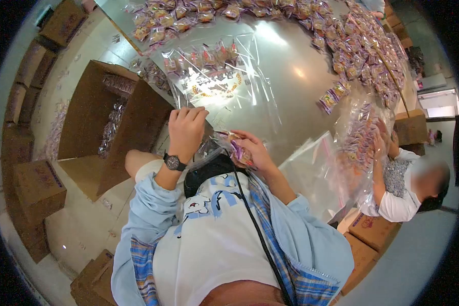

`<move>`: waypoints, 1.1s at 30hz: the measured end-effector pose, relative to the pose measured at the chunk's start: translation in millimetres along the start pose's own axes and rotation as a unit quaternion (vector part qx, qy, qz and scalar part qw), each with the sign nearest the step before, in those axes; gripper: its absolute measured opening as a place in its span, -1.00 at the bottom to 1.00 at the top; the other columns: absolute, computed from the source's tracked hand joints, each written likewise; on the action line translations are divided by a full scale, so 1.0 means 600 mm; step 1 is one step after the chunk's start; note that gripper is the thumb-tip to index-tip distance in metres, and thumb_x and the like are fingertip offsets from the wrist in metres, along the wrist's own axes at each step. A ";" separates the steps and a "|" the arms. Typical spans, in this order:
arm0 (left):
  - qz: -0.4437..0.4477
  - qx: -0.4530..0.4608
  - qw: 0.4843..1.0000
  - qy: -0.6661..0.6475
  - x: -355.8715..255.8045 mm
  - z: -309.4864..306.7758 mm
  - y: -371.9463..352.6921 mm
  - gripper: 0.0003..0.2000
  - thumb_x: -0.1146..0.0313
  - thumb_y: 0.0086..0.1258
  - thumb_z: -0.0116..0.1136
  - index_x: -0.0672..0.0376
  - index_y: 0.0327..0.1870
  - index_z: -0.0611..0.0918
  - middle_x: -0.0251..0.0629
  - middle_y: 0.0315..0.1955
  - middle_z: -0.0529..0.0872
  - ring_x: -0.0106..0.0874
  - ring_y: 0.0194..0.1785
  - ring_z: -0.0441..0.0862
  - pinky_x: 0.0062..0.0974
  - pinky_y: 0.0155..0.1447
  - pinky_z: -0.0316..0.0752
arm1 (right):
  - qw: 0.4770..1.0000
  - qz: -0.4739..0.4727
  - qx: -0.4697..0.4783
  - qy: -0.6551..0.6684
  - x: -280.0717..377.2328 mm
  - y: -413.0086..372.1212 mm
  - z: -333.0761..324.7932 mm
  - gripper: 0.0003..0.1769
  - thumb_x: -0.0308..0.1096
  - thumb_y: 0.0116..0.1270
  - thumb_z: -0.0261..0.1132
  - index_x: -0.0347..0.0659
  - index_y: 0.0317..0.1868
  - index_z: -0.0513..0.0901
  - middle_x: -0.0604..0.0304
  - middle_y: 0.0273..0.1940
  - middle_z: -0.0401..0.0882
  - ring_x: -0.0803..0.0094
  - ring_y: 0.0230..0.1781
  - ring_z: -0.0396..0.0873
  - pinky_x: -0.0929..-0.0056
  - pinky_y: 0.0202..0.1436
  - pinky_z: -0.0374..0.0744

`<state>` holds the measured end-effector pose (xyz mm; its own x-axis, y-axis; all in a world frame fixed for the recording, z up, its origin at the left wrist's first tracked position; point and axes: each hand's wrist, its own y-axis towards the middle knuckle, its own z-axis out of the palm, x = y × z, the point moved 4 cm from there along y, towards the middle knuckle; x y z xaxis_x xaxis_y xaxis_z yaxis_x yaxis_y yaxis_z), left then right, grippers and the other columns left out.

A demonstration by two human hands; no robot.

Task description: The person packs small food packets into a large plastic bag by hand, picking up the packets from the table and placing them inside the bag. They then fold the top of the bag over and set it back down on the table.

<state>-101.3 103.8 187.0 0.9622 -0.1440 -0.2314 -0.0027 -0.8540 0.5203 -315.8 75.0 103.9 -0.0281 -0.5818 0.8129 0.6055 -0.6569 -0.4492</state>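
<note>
Snack packet point(237, 149) in right hand point(256, 152); clear bag point(219, 76), packet heap point(352, 46) ahead; open carton point(94, 109) leftward.

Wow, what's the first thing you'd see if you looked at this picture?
The heap of small wrapped snacks curving across the far side of the shiny table grabs the eye first. In front of it lies a big clear bag with snacks inside, with the left hand at its near edge and the right hand pinching one packet. At the right, another person holds up a full bag.
</note>
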 end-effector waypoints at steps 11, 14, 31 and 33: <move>-0.015 -0.042 0.989 -0.139 -0.006 -0.019 0.004 -0.77 0.61 0.14 0.30 0.22 -0.16 0.73 -0.22 -0.11 0.75 -0.17 -0.07 0.66 -0.26 0.03 0.58 | 0.951 -0.141 -0.054 -0.271 0.029 0.060 0.055 -0.55 -0.21 0.31 0.40 -0.17 0.18 0.68 -0.10 0.11 0.63 0.17 0.00 0.67 0.26 0.11 0.61; -0.062 -0.040 0.981 -0.180 0.005 -0.028 0.015 -0.79 0.63 0.17 0.29 0.25 -0.16 0.72 -0.17 -0.10 0.75 -0.14 -0.05 0.67 -0.25 0.03 0.58 | 0.999 0.005 -0.021 -0.024 0.034 0.045 0.040 -0.61 -0.30 0.32 0.38 -0.22 0.13 0.71 0.10 0.08 0.63 0.42 -0.05 0.65 0.39 0.02 0.61; -0.042 -0.054 0.978 -0.196 -0.003 -0.026 0.010 -0.82 0.63 0.17 0.31 0.22 -0.21 0.74 -0.23 -0.15 0.76 -0.18 -0.10 0.67 -0.28 0.00 0.57 | 0.610 -0.341 -0.288 -0.655 0.100 0.123 -0.006 -0.45 -0.13 0.23 0.43 -0.04 0.24 0.62 -0.11 0.46 0.33 -0.09 0.32 0.40 -0.05 0.24 0.40; -0.031 -0.056 0.980 -0.187 -0.002 -0.026 0.010 -0.80 0.63 0.15 0.32 0.22 -0.20 0.73 -0.24 -0.16 0.76 -0.19 -0.11 0.67 -0.29 -0.01 0.57 | 0.604 -0.330 -0.297 -0.662 0.100 0.132 -0.014 -0.36 -0.08 0.22 0.43 -0.04 0.31 0.58 -0.12 0.48 0.30 -0.15 0.43 0.31 -0.17 0.42 0.27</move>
<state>-98.1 106.3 203.2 0.7919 -0.2857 -0.5397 0.1021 -0.8094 0.5783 -276.2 -16.1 113.9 0.7909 0.5359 0.2953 0.4072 -0.8212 0.3998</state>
